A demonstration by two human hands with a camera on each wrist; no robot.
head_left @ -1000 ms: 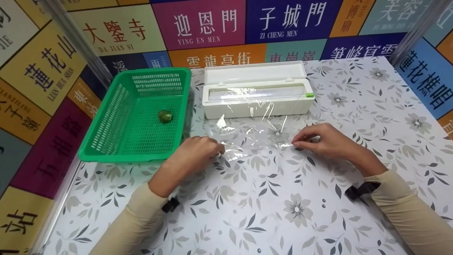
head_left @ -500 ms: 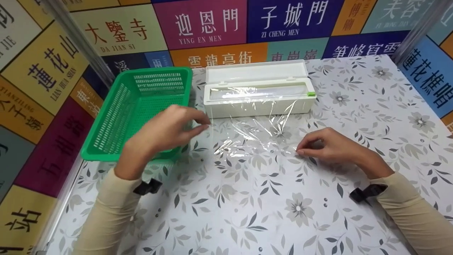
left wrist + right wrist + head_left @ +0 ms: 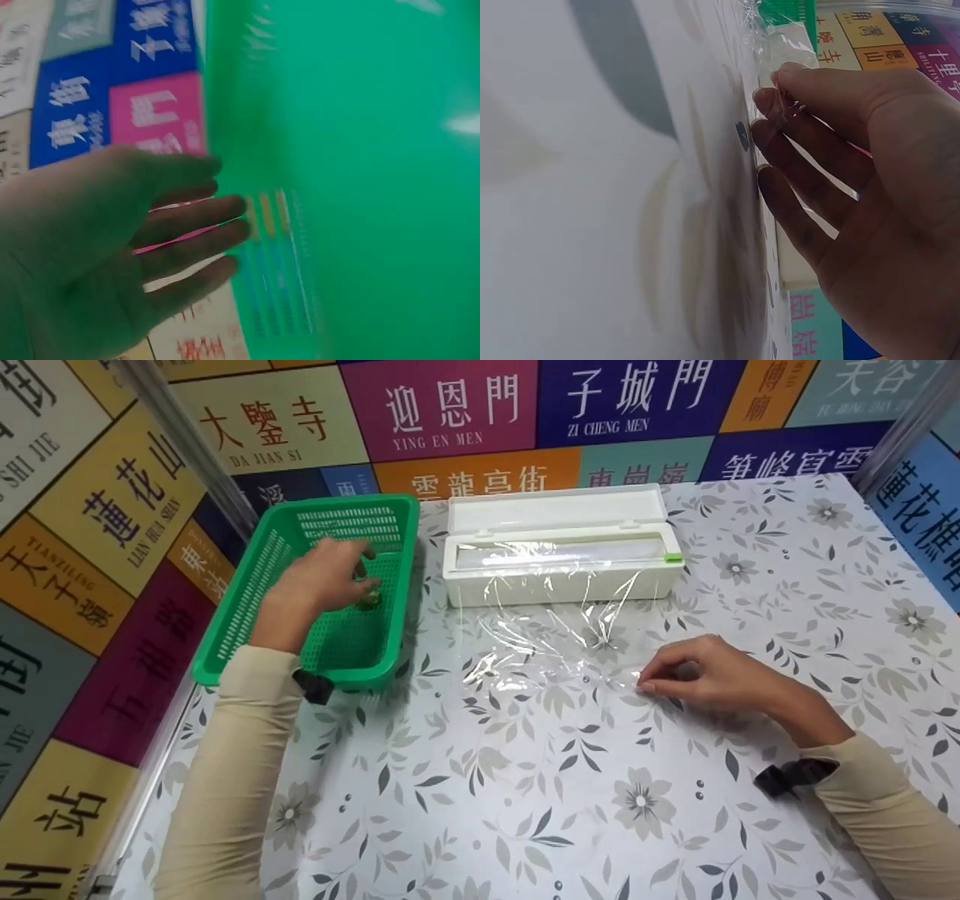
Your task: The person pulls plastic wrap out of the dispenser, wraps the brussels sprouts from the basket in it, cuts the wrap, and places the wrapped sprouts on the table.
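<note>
My left hand [image 3: 316, 579] reaches into the green plastic basket [image 3: 412, 577], with its fingers spread and nothing between them. Just beyond its thumb lies a small green vegetable piece [image 3: 370, 599], partly covered by the hand. The left wrist view shows those fingers [image 3: 195, 244] extended in front of the basket wall. On the other side, my right hand [image 3: 712, 671] pinches the near right corner of a clear plastic wrap sheet [image 3: 517, 649] between thumb and fingertips, low over the table. That sheet runs down from a white wrap dispenser box [image 3: 562, 587].
The dispenser's lid [image 3: 555, 508] stands raised at the back, and a green slider [image 3: 673, 558] sits at the box's right end. A flower-patterned cloth [image 3: 450, 795] covers the table. Panels with printed characters [image 3: 457, 412] wall in the back and sides.
My left hand has let go of the wrap's left corner and moved left, up and into the basket. The right hand keeps its pinch on the wrap. The view has shifted slightly.
</note>
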